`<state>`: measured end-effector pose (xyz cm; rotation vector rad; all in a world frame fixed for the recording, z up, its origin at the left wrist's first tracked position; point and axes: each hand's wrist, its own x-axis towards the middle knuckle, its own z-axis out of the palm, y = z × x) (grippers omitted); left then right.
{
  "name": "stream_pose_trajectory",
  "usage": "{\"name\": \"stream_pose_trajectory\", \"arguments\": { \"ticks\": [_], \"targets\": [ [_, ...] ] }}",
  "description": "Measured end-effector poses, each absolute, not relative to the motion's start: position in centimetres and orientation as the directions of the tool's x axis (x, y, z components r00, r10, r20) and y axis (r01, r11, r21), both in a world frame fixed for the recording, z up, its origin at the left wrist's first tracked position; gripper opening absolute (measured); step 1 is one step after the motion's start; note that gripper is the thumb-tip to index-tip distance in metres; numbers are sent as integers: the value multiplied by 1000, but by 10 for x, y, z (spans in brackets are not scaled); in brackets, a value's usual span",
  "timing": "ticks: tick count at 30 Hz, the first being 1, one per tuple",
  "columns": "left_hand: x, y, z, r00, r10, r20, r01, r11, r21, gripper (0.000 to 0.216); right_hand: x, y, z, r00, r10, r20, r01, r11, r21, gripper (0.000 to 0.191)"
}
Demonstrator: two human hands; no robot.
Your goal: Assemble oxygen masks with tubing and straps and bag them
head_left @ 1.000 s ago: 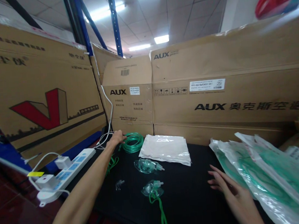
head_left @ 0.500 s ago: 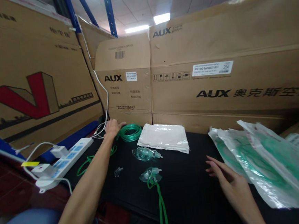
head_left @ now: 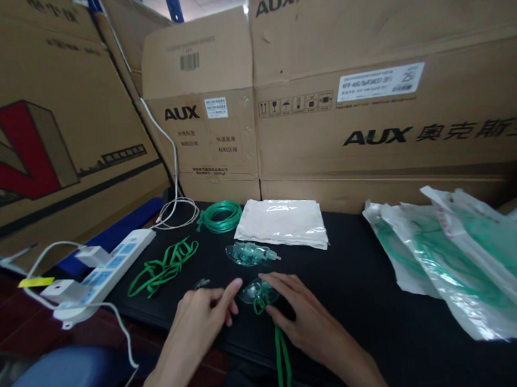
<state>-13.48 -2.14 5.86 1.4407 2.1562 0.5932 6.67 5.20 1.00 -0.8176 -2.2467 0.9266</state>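
Note:
A small clear-green oxygen mask (head_left: pixel 250 292) with a green elastic strap (head_left: pixel 282 358) hanging toward me lies on the black table. My right hand (head_left: pixel 301 309) is at its right side, thumb and fingers apart around its edge; whether they touch it I cannot tell. Just left of the mask is my left hand (head_left: pixel 205 314), its thumb stretched out and its fingers loosely bent, with nothing visible in it. A second clear mask (head_left: pixel 251 254) rests behind the first. A small clear piece (head_left: pixel 202 283) lies partly hidden behind my left hand.
Coiled green tubing (head_left: pixel 221 217) and a white plastic-wrapped packet (head_left: pixel 281 224) lie at the back. Loose green straps (head_left: pixel 163 269) and a white power strip (head_left: pixel 108 277) with cables are at left. Bagged green tubing sets (head_left: pixel 452 262) lie at right. Cardboard boxes (head_left: pixel 307 124) wall the back.
My left hand has drawn back from beside the coiled tubing to the front. My right hand has moved left to the near mask. The view has tipped down.

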Motion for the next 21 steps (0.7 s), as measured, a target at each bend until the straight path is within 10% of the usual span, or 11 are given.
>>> {"name": "stream_pose_trajectory", "arguments": {
  "ticks": [9, 21],
  "targets": [
    [-97, -23, 38, -108, 994, 0, 574, 63, 817, 25, 78, 41, 2, -443, 880, 172, 214, 290, -933, 40],
    [-77, 3, 55, 239, 948, -210, 487, 71, 871, 23, 140, 23, -5, -441, 893, 85, 173, 177, -969, 71]
  ]
}}
